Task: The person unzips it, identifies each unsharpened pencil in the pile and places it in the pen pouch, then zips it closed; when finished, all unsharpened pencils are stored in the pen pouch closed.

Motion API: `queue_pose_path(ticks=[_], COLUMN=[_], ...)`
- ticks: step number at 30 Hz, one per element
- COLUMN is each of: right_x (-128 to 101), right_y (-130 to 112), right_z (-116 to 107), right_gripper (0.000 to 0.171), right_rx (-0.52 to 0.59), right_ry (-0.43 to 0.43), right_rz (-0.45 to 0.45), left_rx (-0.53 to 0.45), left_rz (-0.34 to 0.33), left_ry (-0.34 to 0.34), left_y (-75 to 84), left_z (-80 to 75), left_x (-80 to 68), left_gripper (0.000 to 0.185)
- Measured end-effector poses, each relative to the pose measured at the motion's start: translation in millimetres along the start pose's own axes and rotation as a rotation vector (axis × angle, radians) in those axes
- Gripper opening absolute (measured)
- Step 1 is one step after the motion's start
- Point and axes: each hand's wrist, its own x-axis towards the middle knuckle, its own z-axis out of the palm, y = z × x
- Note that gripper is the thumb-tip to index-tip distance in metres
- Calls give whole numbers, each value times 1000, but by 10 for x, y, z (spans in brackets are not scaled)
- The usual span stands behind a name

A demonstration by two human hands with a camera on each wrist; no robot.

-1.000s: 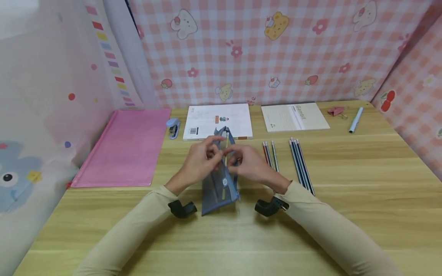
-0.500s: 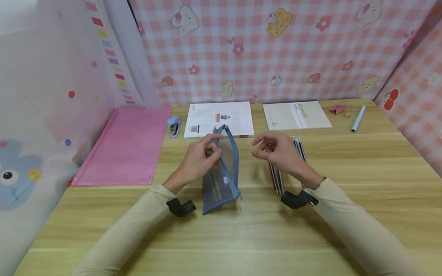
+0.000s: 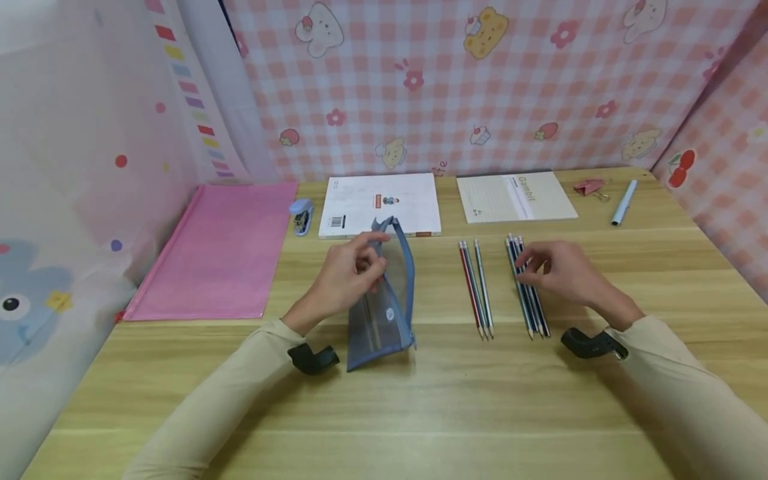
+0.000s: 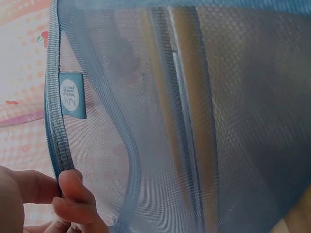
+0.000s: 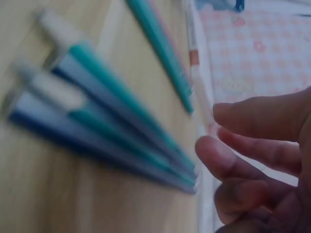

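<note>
Pouch (image 3: 384,300) is standing on edge at mid-desk (image 3: 420,400), mouth up and gaping, and we are holding it there with our left hand (image 3: 348,277), fingers pinching the top edge near the zip. In the left wrist view our fingertips (image 4: 73,187) are clamping the blue trim, and through the mesh we are seeing what looks like a couple of pencils already inside.

Our right hand (image 3: 561,270) is hovering over the blue pencils (image 3: 527,287), fingers loosely bent and a little apart, gripping nothing. The right wrist view is showing the fingertips (image 5: 218,155) just beside the pencil ends, not closed on any; it is blurred, so we cannot tell whether they are touching.

Progress, as we are judging it: partway. Some pencils appear bagged; the blue group and the red-and-green group (image 3: 477,287) between pouch and right hand are lying loose on the desk. The zip is open.

Along the back we are seeing a pink folder (image 3: 222,250), stapler (image 3: 302,217), white book (image 3: 381,203), notepad (image 3: 516,197), clip (image 3: 588,188) and pen (image 3: 621,203).
</note>
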Motion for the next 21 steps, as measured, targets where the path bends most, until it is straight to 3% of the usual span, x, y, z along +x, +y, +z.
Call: queue_pose_path(ticks=[5, 9, 21], right_x=[-30, -24, 92], right_y=[105, 119, -30], right_z=[8, 35, 123], right_gripper=[14, 16, 17], right_rx=[9, 3, -106], right_ry=[-73, -84, -118], right_rz=[10, 18, 13], left_rx=[6, 6, 6], left_rz=[1, -8, -12], left_ry=[-2, -9, -17], left_y=[2, 12, 1], left_z=[-9, -14, -9], left_x=[-15, -18, -13], left_gripper=[38, 38, 37])
